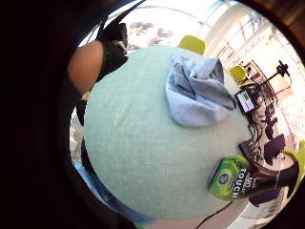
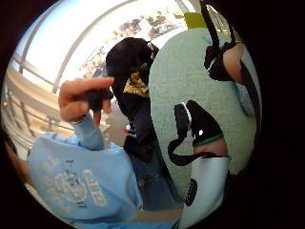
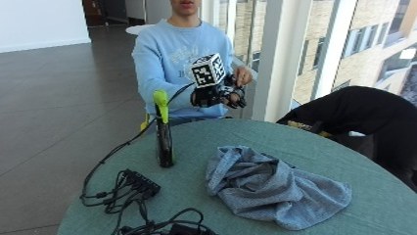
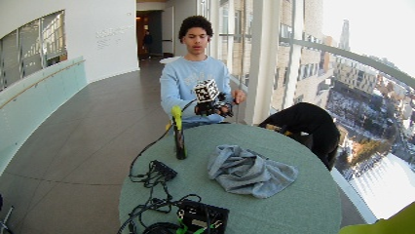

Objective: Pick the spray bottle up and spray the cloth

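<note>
Your gloved right hand [image 3: 212,95] hovering raised above near edge of round green table [image 3: 196,142], fingers loosely curled, grasping nothing. Spray bottle [image 3: 163,129] standing upright near table edge; grey cloth [image 3: 273,188] lying crumpled beside it. Tall windows and grey floor surrounding; black jacket [image 3: 358,112] draping chair.

Spray bottle [image 3: 163,131] upright on table [image 3: 365,171], cloth [image 3: 273,188] at its 4 o'clock; right hand [image 3: 215,95] raised beyond table's far edge.
</note>
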Motion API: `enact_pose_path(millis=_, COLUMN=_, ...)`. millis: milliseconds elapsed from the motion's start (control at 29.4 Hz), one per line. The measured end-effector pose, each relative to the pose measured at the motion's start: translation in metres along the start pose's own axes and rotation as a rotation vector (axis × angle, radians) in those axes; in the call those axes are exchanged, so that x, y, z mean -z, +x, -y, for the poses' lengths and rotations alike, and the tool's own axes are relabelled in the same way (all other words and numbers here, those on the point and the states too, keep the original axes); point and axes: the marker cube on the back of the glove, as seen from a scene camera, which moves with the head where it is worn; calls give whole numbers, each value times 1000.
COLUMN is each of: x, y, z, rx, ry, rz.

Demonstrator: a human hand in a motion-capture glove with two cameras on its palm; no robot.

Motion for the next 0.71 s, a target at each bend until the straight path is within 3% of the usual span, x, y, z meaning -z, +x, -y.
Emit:
enact_pose_path(millis=340, x=-20, y=-10, z=67, rx=-17, ry=-86, rz=-7)
enact_pose_path(millis=714, x=-34, y=4, z=78, rx=-74, ry=-200, rz=-60)
